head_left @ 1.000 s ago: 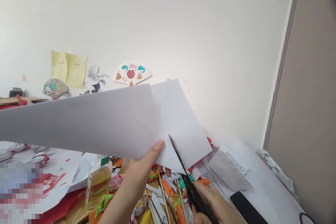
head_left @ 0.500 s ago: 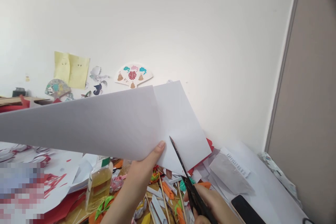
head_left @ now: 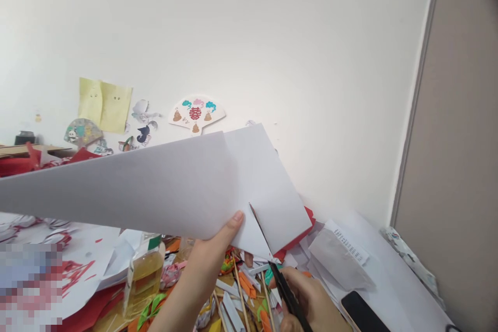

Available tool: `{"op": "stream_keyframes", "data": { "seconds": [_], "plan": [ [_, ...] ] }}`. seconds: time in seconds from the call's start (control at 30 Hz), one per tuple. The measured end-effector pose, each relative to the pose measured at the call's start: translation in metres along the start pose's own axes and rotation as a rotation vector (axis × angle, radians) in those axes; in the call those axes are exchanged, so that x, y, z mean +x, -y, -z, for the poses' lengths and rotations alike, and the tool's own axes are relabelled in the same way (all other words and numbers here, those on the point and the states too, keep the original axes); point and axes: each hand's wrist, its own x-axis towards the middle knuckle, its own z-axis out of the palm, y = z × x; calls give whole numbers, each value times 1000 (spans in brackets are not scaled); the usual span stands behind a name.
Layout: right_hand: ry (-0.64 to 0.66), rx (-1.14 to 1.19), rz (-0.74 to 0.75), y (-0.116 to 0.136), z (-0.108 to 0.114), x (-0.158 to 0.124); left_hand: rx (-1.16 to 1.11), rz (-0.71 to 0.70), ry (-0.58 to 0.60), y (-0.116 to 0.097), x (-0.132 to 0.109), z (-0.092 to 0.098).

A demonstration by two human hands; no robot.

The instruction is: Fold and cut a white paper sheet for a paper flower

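My left hand [head_left: 212, 259] pinches the lower edge of a large folded white paper sheet [head_left: 155, 187], thumb on its front face, and holds it up in front of the wall. My right hand [head_left: 311, 301] grips black scissors [head_left: 288, 293] at the bottom of the frame. The blades are closed and sit just below the sheet's lower edge. A straight slit [head_left: 260, 231] runs up into the paper right of my left thumb.
The table below is covered with paper scraps, orange and green folded pieces and wooden sticks [head_left: 241, 295]. A bottle of yellow liquid [head_left: 142, 277] stands at the left, a black phone [head_left: 361, 311] at the right. Paper cut-outs [head_left: 196, 110] hang on the wall.
The scissors were inside the cut in the paper; now they have drawn back down and closed below the edge, leaving the slit. The sheet has barely shifted.
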Motion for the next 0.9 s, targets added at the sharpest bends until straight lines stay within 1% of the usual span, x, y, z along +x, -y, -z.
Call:
{"op": "stream_keyframes", "data": {
  "seconds": [0.07, 0.13, 0.27, 0.37, 0.43, 0.57, 0.7, 0.77, 0.9],
  "plan": [
    [-1, 114, -41, -2, -3, 2, 83, 14, 97, -1, -2, 0],
    [-11, 168, -72, -3, -6, 2, 130, 15, 152, -3, -5, 0],
    [-35, 143, -44, -4, -9, 3, 99, 4, 133, -6, -9, -2],
    [-30, 82, -28, -8, -10, 3, 116, 15, 158, -8, -10, -3],
    [-23, 36, -21, -11, -10, 3, 125, 12, 152, -8, -10, -4],
    [-66, -42, 14, -14, -9, 4, 62, 4, 134, -5, -7, -3],
    [-86, -48, 7, -16, -9, 6, 16, 45, 197, -3, -6, -3],
    [-74, -45, 11, -16, -10, 7, -7, 42, 167, -1, -6, -3],
    [-65, -6, 8, -16, -10, 8, -71, -16, -31, 3, -1, -4]
  ]
}}
